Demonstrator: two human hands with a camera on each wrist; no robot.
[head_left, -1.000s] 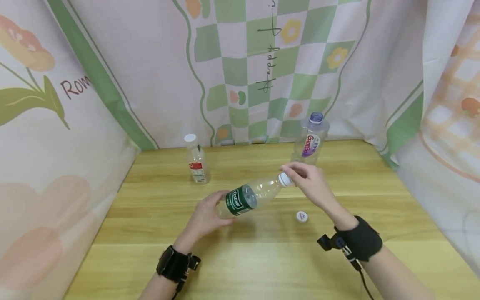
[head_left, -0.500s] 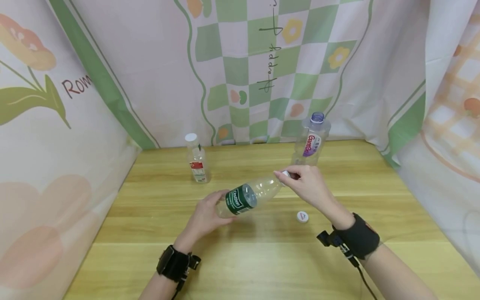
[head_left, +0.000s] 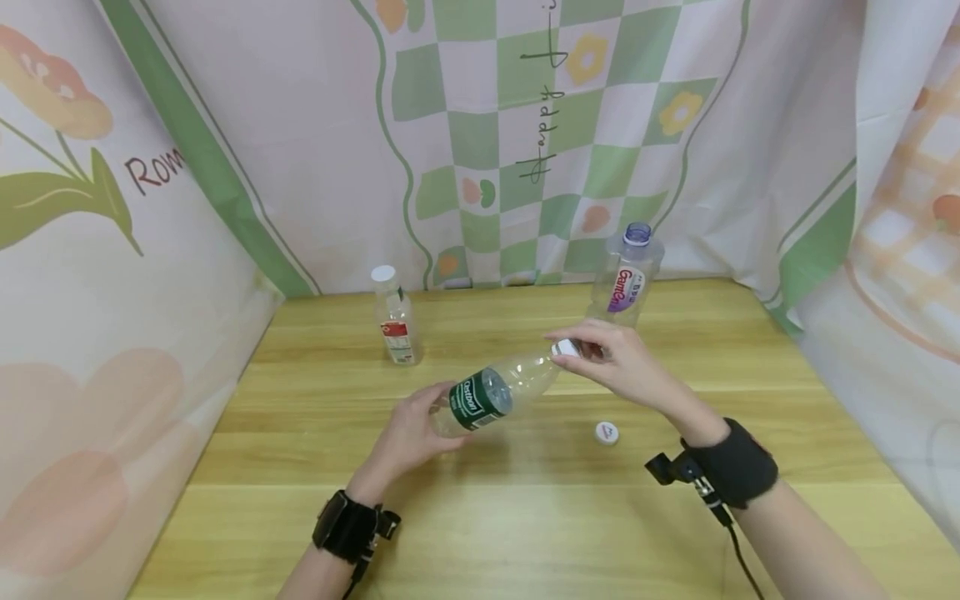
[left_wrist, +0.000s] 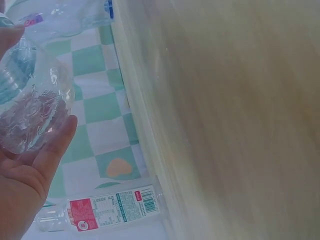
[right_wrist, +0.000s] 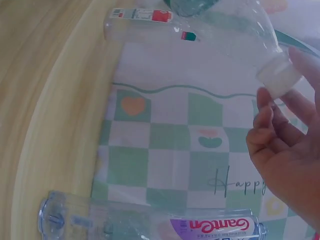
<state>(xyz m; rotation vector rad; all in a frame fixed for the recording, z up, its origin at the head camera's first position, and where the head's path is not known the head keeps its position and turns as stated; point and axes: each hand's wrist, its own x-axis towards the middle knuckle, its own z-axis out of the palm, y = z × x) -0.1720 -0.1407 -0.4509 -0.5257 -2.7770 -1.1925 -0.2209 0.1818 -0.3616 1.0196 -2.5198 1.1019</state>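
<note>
A clear plastic bottle (head_left: 480, 402) with a green label is held tilted above the table, its neck pointing up and to the right. My left hand (head_left: 408, 429) grips it around the base; the left wrist view shows the fingers beneath the ribbed bottom of the bottle (left_wrist: 37, 117). On its neck sits a white cap (head_left: 566, 348). Thumb and fingers of my right hand (head_left: 633, 367) pinch that cap, with the other fingers curled beside it in the right wrist view. Whether the cap is tight or loose on the neck, I cannot tell.
On the wooden table (head_left: 315, 450), a loose white cap (head_left: 607, 432) lies right of the held bottle. An uncapped clear bottle (head_left: 626, 279) with a purple-and-white label stands behind my right hand. A smaller capped bottle (head_left: 396, 325) stands back left. A patterned cloth (head_left: 472, 142) hangs behind.
My right hand's fingers have shifted around the cap, turning and regripping, and more of the cap shows now. The left hand and the bottle stay nearly still.
</note>
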